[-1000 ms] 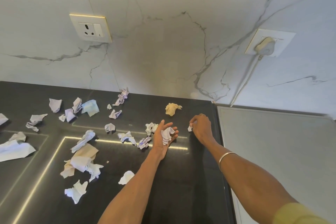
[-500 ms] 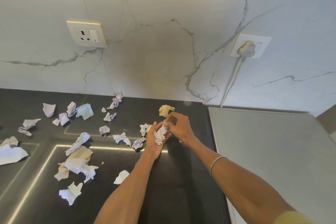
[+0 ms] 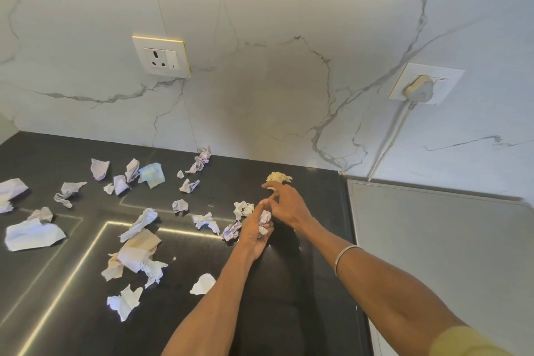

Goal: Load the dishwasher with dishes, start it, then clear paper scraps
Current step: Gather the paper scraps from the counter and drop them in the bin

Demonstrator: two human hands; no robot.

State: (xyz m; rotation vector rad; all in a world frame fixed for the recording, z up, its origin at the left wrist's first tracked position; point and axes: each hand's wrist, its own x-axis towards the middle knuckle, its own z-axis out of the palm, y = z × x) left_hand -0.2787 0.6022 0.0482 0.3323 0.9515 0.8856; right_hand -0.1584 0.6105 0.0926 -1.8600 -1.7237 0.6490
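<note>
Head view: left hand [image 3: 254,230] was cupped palm-up, fingers curled around a wad of crumpled white scraps [image 3: 264,218], long axis roughly along the fingers, pointing toward the wall. Right hand [image 3: 286,202] was just beyond it, touching, fingers spread and loose, gripping nothing I could see. Yellowish scrap [image 3: 278,177] sat just past the right fingertips. More scraps [image 3: 205,221] lay left of both hands on the black countertop [image 3: 289,298]; counter edge was right of the right wrist.

The tabletop [image 3: 303,312] is dark, glossy stone that mirrors a strip of light, strewn with crumpled paper scraps [image 3: 138,257]. Behind it the wall [image 3: 260,37] is smooth, white, grey-veined marble, and a thin metal bangle [image 3: 342,257] shines.
</note>
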